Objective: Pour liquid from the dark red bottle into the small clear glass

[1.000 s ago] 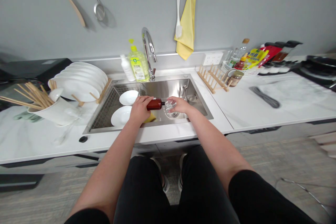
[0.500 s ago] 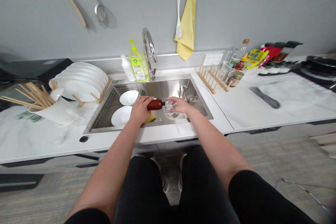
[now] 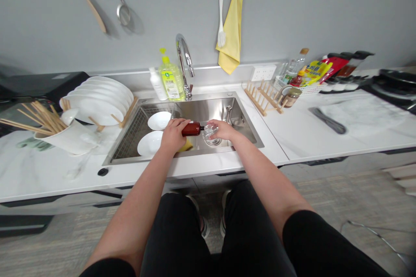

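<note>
My left hand (image 3: 174,135) is wrapped round a dark red-brown bottle (image 3: 191,129), which lies on its side in the air over the sink (image 3: 208,114). Its black neck points right, at the mouth of a clear glass cup (image 3: 210,131). Fingers of my right hand (image 3: 221,130) grip that cup, tilted, above the drain. Whether the neck touches the cup I cannot tell. Below my left hand, part of a yellow cloth or sponge (image 3: 186,146) shows. Two white bowls, a far one (image 3: 158,120) and a near one (image 3: 148,143), sit in the sink's left part.
Behind the sink rises the faucet (image 3: 184,60), beside a yellow-green soap bottle (image 3: 171,78) and a white bottle (image 3: 157,84). Plates (image 3: 94,99) stand racked at left, near a chopstick holder (image 3: 66,138). A wooden rack (image 3: 264,97) and jar (image 3: 292,96) are at right.
Both hands keep the bottle and cup in nearly the same place. Only a very slight shift of the whole view shows.
</note>
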Demonstrator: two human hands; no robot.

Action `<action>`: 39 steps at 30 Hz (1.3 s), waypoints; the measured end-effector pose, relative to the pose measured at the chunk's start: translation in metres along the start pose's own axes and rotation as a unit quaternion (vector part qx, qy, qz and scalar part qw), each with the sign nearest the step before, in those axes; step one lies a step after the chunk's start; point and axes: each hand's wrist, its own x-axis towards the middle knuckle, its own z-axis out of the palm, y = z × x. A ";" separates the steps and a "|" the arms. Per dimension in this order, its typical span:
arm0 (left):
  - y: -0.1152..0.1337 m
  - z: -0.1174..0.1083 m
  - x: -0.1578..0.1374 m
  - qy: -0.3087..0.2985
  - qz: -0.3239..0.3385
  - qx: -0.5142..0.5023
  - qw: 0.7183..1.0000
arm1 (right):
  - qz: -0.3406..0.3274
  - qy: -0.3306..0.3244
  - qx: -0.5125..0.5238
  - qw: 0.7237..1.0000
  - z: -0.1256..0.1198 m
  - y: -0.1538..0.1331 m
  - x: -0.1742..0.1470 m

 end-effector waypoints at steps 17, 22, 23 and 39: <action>0.000 0.000 0.000 0.007 0.011 0.004 1.000 | -0.004 0.004 -0.004 1.000 0.001 -0.001 0.000; 0.000 0.000 -0.001 0.008 0.014 0.009 1.000 | -0.001 0.003 0.008 1.000 0.000 -0.002 -0.001; 0.000 0.000 -0.001 0.009 0.016 0.010 1.000 | 0.000 0.002 0.009 1.000 0.000 -0.002 -0.001; 0.000 0.000 -0.001 0.009 0.017 0.013 1.000 | -0.003 0.000 0.003 1.000 0.001 0.001 0.001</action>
